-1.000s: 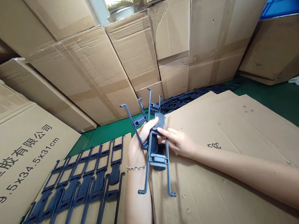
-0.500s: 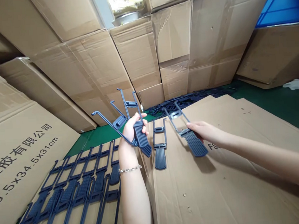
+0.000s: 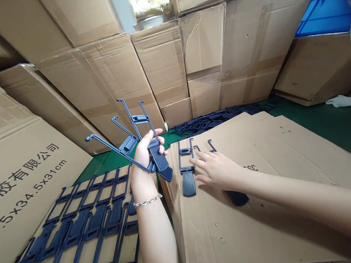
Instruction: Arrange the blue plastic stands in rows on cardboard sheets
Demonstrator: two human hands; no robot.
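While clutching loose frames (image 3: 160, 158) in the left hand (image 3: 145, 151), spreading right hand (image 3: 216, 169) wide over one frame (image 3: 238, 198).
Laid on cardboard (image 3: 230, 247): that, another frame (image 3: 188, 184); left of it, rows of frames (image 3: 99, 213); loose frames apparently unplaced.

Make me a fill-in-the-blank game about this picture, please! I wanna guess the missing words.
1. The left hand holds blue frames, and a silver ____ goes around that wrist.
2. The right hand is over flat brown sheets made of ____.
3. The measurements printed on the box at far left end with the letters ____.
4. The ground around the loose pile is coloured ____.

Missing words: bracelet; cardboard; cm; green.
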